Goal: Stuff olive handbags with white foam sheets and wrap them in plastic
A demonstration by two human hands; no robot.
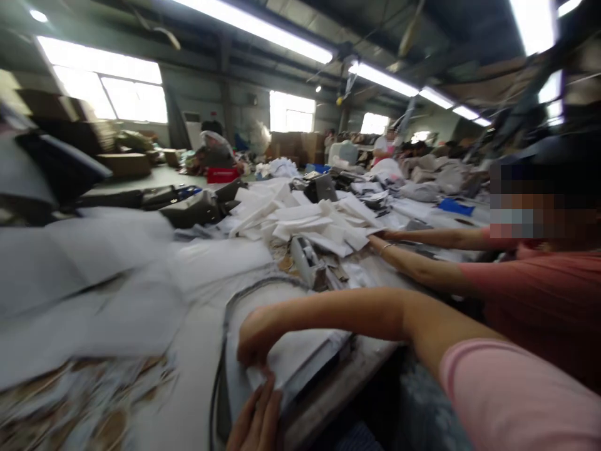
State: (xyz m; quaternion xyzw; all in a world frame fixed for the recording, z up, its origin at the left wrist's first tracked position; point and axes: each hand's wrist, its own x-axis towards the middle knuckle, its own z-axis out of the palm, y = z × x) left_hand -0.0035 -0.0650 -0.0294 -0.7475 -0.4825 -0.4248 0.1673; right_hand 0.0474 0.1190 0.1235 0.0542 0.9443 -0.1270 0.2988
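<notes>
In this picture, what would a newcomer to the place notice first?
Probably the heap of white pieces at mid-picture. Next come the right hand and left hand, close together on white material in the lower foreground. At the right, a co-worker in a reddish shirt reaches to the heap.

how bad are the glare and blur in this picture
Head view: the long ceiling light and window burn out to white; head view: scraps at lower left streak with blur, the right hand looking clearer; head view: deep shadow under the table edge.
</notes>
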